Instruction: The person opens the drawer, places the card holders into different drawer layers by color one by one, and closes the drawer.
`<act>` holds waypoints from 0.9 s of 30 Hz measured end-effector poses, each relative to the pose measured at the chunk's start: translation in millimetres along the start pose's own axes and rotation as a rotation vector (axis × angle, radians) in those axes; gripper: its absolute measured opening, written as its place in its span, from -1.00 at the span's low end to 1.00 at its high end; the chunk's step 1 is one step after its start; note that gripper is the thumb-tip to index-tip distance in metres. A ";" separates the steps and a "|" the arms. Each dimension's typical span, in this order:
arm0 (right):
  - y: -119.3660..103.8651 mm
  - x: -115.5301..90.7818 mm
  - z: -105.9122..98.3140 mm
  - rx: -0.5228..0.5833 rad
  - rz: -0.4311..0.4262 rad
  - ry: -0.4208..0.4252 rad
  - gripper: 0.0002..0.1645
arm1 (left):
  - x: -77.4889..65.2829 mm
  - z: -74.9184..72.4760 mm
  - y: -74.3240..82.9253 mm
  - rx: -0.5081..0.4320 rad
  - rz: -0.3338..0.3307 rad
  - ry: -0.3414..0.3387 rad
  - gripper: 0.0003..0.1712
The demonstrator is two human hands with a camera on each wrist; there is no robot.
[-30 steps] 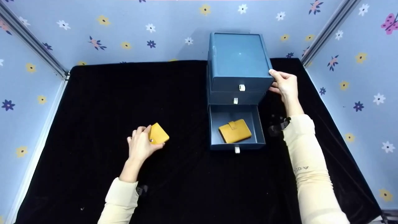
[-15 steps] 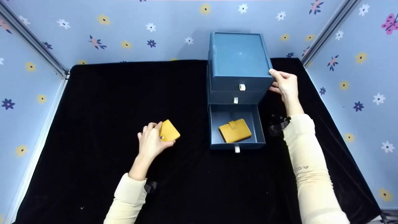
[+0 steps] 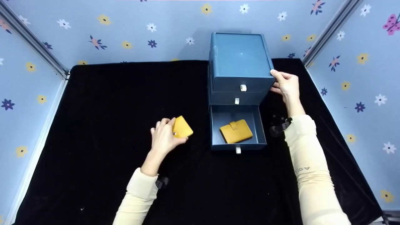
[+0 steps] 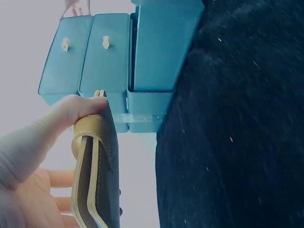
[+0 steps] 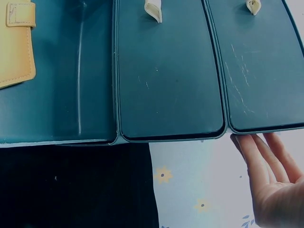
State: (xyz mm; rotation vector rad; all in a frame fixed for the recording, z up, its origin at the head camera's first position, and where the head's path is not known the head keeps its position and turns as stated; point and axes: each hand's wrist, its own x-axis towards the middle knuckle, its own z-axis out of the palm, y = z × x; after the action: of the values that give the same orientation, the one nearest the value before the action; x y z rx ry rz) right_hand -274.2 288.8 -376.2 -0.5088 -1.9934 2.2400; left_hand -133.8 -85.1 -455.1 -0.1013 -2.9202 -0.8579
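My left hand (image 3: pixel 164 136) pinches a small yellow wallet (image 3: pixel 183 126) between thumb and fingers, above the black cloth left of the blue drawer unit (image 3: pixel 242 56). In the left wrist view the wallet (image 4: pixel 95 142) stands edge-on, a strap around its open side. Straight fingers of my right hand (image 3: pixel 288 86) touch the right side of the unit's top section, with the thumb at its front corner; the right wrist view shows this hand (image 5: pixel 273 175) too. The bottom drawer (image 3: pixel 218 114) is pulled out. Inside it lies another yellow wallet (image 3: pixel 236 131) with a strap.
Both upper drawers, with white pull tabs (image 3: pixel 243 87), are closed. Black cloth (image 3: pixel 109 109) covers the table. Flower-patterned walls (image 3: pixel 175 28) stand behind and at both sides, close to the back of the unit.
My left hand has carried the yellow wallet right and slightly away from me, closer to the pulled-out drawer. My right hand and the drawer unit have stayed where they were.
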 end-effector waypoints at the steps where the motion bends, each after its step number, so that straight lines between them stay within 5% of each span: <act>1: 0.0 0.1 0.0 0.006 0.001 0.001 -0.70 | 0.9 0.9 2.6 -0.002 0.005 0.001 -0.02; 27: -1.1 -1.2 0.9 0.022 0.000 -0.005 -0.74 | 27.9 27.6 71.8 -0.005 0.148 -0.055 -0.04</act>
State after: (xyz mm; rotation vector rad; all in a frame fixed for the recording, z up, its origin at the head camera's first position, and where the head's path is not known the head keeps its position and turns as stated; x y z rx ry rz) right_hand -273.5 287.8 -374.9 -0.5013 -1.9695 2.2630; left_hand -157.0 -8.9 -436.6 -0.3415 -2.9156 -0.8525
